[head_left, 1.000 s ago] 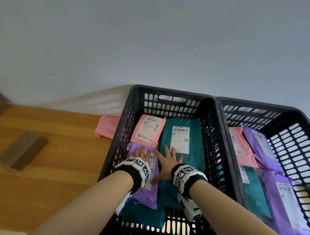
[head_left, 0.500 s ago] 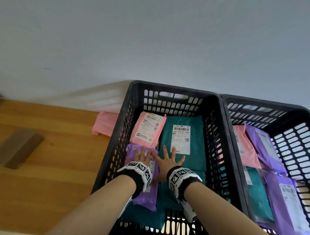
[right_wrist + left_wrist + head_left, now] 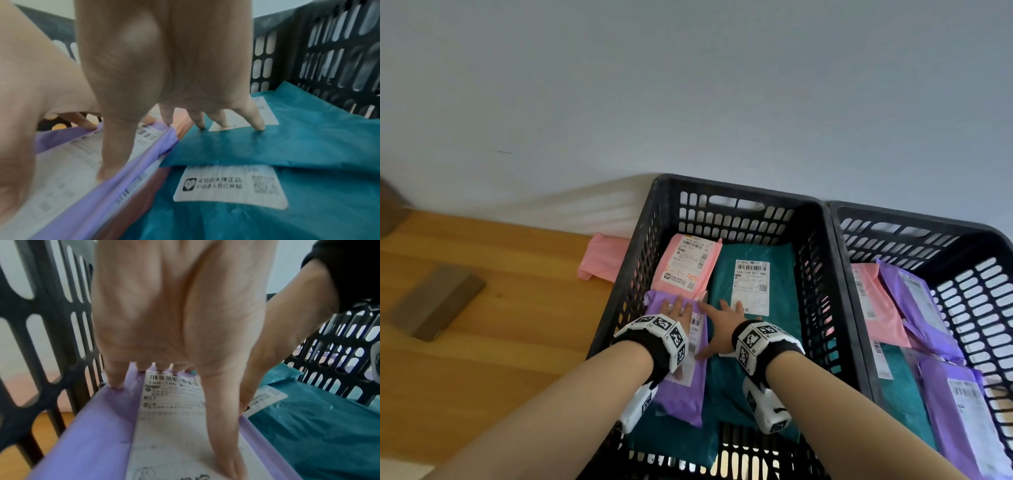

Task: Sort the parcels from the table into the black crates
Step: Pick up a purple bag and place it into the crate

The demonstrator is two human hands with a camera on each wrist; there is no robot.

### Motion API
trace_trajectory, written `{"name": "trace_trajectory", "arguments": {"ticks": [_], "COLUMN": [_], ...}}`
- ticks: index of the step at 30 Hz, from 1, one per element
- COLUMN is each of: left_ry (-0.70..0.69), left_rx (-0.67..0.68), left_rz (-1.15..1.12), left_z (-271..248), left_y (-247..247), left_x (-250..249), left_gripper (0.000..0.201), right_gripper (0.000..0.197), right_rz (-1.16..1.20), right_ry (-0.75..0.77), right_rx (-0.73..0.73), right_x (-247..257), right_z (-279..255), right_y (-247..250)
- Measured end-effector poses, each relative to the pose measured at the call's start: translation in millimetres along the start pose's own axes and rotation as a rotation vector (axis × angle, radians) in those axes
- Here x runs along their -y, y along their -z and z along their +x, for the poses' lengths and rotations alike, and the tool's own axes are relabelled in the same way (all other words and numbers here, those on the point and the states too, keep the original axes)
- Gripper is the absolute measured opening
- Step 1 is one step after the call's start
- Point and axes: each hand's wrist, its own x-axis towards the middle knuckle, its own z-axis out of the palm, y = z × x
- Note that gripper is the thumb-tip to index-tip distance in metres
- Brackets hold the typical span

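Both hands are inside the left black crate point(image 3: 736, 192). My left hand point(image 3: 676, 310) lies flat with straight fingers on a purple parcel point(image 3: 681, 394) along the crate's left wall; the left wrist view shows its fingertips point(image 3: 115, 382) pressing the purple parcel point(image 3: 92, 426) beside its white label. My right hand point(image 3: 722, 322) spreads flat beside it: its thumb rests on the purple parcel's edge point(image 3: 131, 162), its fingers point(image 3: 257, 123) press a teal parcel point(image 3: 287, 146). A pink parcel point(image 3: 688, 263) and the large teal parcel point(image 3: 780, 274) lie further back in the crate.
A second black crate point(image 3: 914, 222) at the right holds pink, purple and teal parcels. Another pink parcel point(image 3: 602, 257) lies on the wooden table point(image 3: 517, 325) against the left crate. A flat brown object point(image 3: 436, 301) lies at the table's left. A white wall stands behind.
Both hands stay flat on the parcels in the left crate, almost unmoved. The view has shifted a little, so the crates sit slightly further right and lower.
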Motion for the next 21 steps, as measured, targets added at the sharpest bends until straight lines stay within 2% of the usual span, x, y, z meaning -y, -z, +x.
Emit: {"name": "trace_trajectory", "arguments": {"ticks": [3, 7, 9, 15, 18, 21], "left_ry": [0.028, 0.049, 0.053, 0.021, -0.010, -0.031], "left_rx": [-0.017, -0.037, -0.069, -0.272, -0.396, -0.479], "left_rz": [-0.048, -0.090, -0.148, -0.500, -0.628, -0.679], "left_z": [0.7, -13.9, -21.6, -55.1, -69.1, -86.0], "left_y": [3.7, 17.5, 23.7, 61.2, 86.1, 108.1], "left_x": [2.7, -1.4, -1.4, 5.2, 17.7, 29.8], "left_gripper": [0.135, 0.130, 0.127, 0.103, 0.096, 0.089], "right_gripper": [0.107, 0.088, 0.085, 0.075, 0.079, 0.073], "right_rz": [0.083, 0.251, 0.274, 0.333, 0.359, 0.503], "right_ry": [-0.006, 0.048, 0.066, 0.119, 0.135, 0.140], "right_rx": [-0.030, -0.083, -0.094, -0.133, -0.223, -0.319], "right_x": [-0.9, -5.3, -6.4, -8.9, -7.2, -2.0], "right_z": [-7.4, -22.4, -28.2, -37.2, -37.2, -41.3], "right_y": [8.8, 19.5, 25.2, 55.0, 70.6, 82.7]}}
